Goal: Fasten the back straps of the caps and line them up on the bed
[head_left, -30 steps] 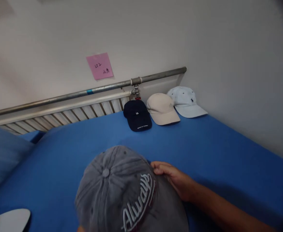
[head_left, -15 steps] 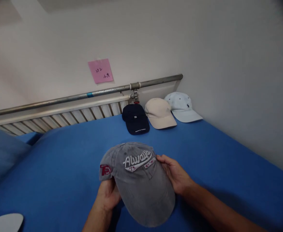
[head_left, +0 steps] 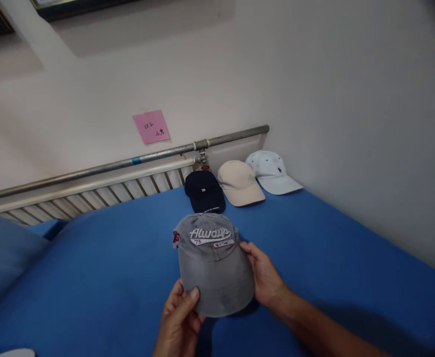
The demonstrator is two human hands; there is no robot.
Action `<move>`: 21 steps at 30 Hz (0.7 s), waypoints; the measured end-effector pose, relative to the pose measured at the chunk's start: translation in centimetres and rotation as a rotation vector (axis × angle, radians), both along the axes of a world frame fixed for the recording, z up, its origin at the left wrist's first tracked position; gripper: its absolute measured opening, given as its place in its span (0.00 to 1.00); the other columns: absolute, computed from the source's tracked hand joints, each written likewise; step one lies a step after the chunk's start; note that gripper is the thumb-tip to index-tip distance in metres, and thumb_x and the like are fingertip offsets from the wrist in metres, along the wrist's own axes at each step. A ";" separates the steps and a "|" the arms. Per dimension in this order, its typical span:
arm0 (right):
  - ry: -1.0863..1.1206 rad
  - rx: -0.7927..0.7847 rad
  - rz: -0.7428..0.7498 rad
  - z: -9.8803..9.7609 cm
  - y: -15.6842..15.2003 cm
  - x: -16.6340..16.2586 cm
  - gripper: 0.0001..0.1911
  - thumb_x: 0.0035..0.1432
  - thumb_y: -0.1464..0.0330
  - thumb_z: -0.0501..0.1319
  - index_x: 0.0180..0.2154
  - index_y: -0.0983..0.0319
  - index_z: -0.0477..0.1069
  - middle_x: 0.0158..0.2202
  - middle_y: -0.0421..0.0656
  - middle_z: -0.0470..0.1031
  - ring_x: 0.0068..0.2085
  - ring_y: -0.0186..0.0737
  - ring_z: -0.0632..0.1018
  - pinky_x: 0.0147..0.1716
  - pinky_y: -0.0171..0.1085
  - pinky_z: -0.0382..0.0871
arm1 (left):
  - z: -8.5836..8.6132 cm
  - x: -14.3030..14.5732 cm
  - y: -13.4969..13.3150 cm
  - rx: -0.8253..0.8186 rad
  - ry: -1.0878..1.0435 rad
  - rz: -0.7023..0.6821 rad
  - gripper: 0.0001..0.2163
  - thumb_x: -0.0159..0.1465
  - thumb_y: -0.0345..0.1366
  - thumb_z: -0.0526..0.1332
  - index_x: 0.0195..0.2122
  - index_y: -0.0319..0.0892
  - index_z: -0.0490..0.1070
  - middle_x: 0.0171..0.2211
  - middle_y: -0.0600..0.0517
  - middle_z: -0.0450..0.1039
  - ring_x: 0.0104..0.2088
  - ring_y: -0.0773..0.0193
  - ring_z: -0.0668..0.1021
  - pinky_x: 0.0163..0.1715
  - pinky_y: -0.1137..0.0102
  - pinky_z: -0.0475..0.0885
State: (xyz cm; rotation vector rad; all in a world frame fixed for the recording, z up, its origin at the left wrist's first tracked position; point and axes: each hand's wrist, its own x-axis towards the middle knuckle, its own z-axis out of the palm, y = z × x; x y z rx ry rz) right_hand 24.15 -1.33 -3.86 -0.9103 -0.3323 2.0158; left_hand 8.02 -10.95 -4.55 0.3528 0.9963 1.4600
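A grey washed cap (head_left: 212,258) with white "Always" lettering is held over the blue bed sheet (head_left: 101,267), brim toward me. My left hand (head_left: 180,317) pinches the near left corner of the brim. My right hand (head_left: 264,277) grips the brim's right side. Beyond it, three caps lie in a row against the wall: a navy cap (head_left: 203,191), a beige cap (head_left: 238,182) and a pale blue cap (head_left: 271,171).
A metal pipe (head_left: 128,162) and a white radiator (head_left: 91,191) run along the wall behind the bed. A pink sticky note (head_left: 151,127) hangs above them. A blue pillow (head_left: 1,263) lies at the left. The side wall borders the bed's right edge.
The grey cap has moved away from my face and forward toward the row of caps, turning its brim toward me. My left hand came into view on the brim.
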 end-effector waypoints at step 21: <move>-0.103 0.213 0.288 -1.6 0.6 0.6 0.11 0.50 0.63 0.61 0.35 0.61 0.67 0.28 0.39 0.69 0.26 0.31 0.69 0.23 0.32 0.58 | 5.7 -13.3 20.8 0.237 -0.129 0.361 0.11 0.68 0.24 0.49 0.37 0.36 0.71 0.28 0.49 0.78 0.30 0.66 0.81 0.34 0.74 0.78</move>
